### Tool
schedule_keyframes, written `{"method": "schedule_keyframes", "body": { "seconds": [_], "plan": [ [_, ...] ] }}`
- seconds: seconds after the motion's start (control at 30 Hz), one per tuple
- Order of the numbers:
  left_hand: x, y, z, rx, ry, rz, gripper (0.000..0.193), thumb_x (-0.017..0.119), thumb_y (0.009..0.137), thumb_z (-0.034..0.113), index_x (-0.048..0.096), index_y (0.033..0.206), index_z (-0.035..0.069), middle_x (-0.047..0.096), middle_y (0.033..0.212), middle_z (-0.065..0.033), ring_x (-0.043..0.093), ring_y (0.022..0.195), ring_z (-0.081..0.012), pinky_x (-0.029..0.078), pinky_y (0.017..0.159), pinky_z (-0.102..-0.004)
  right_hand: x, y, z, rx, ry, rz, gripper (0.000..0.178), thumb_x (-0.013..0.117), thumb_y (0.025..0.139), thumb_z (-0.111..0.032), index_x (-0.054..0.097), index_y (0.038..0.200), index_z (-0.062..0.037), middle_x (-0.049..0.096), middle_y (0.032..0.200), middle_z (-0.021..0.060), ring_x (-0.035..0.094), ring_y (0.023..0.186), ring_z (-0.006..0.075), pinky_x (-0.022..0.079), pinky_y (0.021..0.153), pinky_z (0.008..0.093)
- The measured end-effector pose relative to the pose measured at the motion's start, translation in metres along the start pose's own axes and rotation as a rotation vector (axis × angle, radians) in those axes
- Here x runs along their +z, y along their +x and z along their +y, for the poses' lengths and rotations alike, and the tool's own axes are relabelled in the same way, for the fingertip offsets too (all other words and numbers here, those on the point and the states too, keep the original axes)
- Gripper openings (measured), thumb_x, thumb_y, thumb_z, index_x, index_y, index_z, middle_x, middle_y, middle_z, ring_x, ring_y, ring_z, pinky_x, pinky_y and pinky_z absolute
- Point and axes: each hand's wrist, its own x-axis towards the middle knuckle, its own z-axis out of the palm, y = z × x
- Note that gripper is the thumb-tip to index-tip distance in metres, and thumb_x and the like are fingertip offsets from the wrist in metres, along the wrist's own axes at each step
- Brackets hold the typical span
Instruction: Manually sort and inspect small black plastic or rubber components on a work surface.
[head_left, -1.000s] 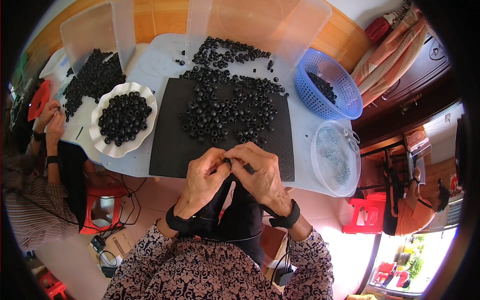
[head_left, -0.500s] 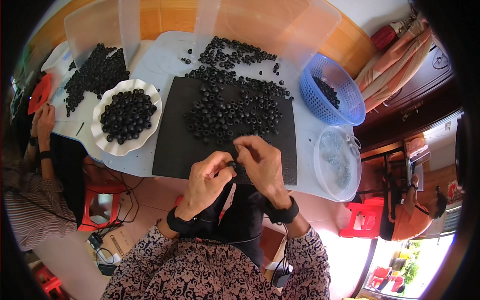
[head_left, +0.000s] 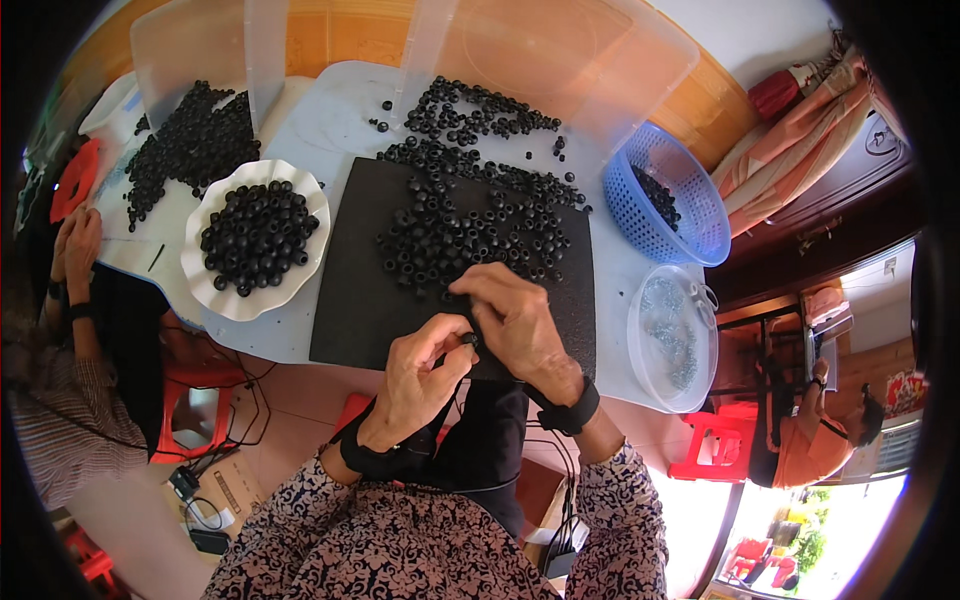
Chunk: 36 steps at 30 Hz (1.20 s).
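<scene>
Head view.

Left hand [head_left: 425,365]: at the near edge of the mat; thumb and forefinger pinched narrowly on a small black bead [head_left: 469,340].

Right hand [head_left: 515,315]: has drawn apart from the left and come forward; its forefinger is at the near fringe of the loose beads [head_left: 480,225]. Whether it grips one cannot be told (the thumb is largely hidden). Judged from this, the left alone now keeps the bead, leaving the right free among the loose ones.

Surface: pale table [head_left: 330,100], bearing a black mat [head_left: 350,320] with the loose beads over its far half and beyond, toward a clear plastic bin [head_left: 550,60]. Left of the mat, a white wavy-rimmed dish [head_left: 203,290] heaped with black beads [head_left: 258,235]; farther left, another dark bead pile [head_left: 190,140]. Right of the mat, a blue basket [head_left: 625,210] with some black beads inside and, nearer, a clear round tub [head_left: 640,355] of small pale bits.

Room: at left, a co-worker's hands [head_left: 80,245] close together by the table edge; red stools [head_left: 715,445] to either side; at far right, a person in orange [head_left: 825,430]; hanging cloth [head_left: 800,165] behind the basket; a cardboard box [head_left: 237,485] and cables on the floor.
</scene>
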Motion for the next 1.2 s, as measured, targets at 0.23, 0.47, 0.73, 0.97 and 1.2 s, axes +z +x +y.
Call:
{"method": "schedule_keyframes", "body": {
  "seconds": [0.23, 0.47, 0.73, 0.97, 1.2],
  "plan": [
    [0.0, 0.0, 0.004, -0.01, 0.061, -0.023, 0.015, 0.058, 0.089, 0.0, 0.057, 0.103, -0.004, 0.065, 0.077, -0.0086, 0.061, 0.074, -0.0088, 0.05, 0.067, -0.0247, -0.015, 0.007, -0.005, 0.205, -0.051, 0.129, 0.018, 0.06, 0.081, 0.008, 0.068, 0.095, 0.0021, 0.066, 0.09, 0.0153, 0.067, 0.074, 0.0307, 0.052, 0.064, 0.035],
    [0.003, 0.001, -0.002, 0.023, 0.065, 0.011, 0.015, 0.059, 0.089, 0.0, 0.058, 0.103, -0.003, 0.064, 0.075, -0.0074, 0.061, 0.072, -0.0089, 0.05, 0.066, -0.0248, -0.001, -0.018, -0.012, 0.305, 0.031, 0.078, 0.017, 0.062, 0.082, 0.006, 0.069, 0.097, 0.0021, 0.066, 0.086, 0.014, 0.065, 0.065, 0.0215, 0.05, 0.058, 0.0297],
    [0.006, 0.001, 0.0, 0.033, 0.103, 0.034, 0.013, 0.059, 0.088, -0.001, 0.058, 0.102, -0.003, 0.063, 0.074, -0.0059, 0.059, 0.071, -0.0075, 0.049, 0.065, -0.0243, -0.003, -0.007, -0.005, 0.12, -0.142, 0.06, 0.02, 0.063, 0.079, 0.003, 0.067, 0.099, -0.0013, 0.065, 0.092, 0.0123, 0.067, 0.073, 0.0295, 0.053, 0.062, 0.0358],
    [0.006, 0.002, -0.002, 0.032, 0.095, 0.037, 0.011, 0.059, 0.088, -0.001, 0.058, 0.1, -0.002, 0.062, 0.074, -0.0039, 0.056, 0.069, -0.0054, 0.047, 0.063, -0.0225, -0.006, 0.007, 0.005, 0.005, -0.356, -0.023, 0.022, 0.067, 0.073, 0.004, 0.067, 0.094, -0.0006, 0.065, 0.085, 0.011, 0.063, 0.064, 0.0293, 0.052, 0.06, 0.0364],
    [0.002, 0.0, -0.008, -0.023, 0.018, 0.006, 0.014, 0.057, 0.091, -0.003, 0.059, 0.105, -0.002, 0.063, 0.089, -0.004, 0.063, 0.081, -0.01, 0.05, 0.073, -0.0228, -0.014, -0.035, -0.013, 0.219, -0.086, 0.0, 0.018, 0.066, 0.075, 0.003, 0.066, 0.093, 0.0009, 0.062, 0.085, 0.0138, 0.065, 0.066, 0.0308, 0.052, 0.06, 0.0374]
  ]
}}
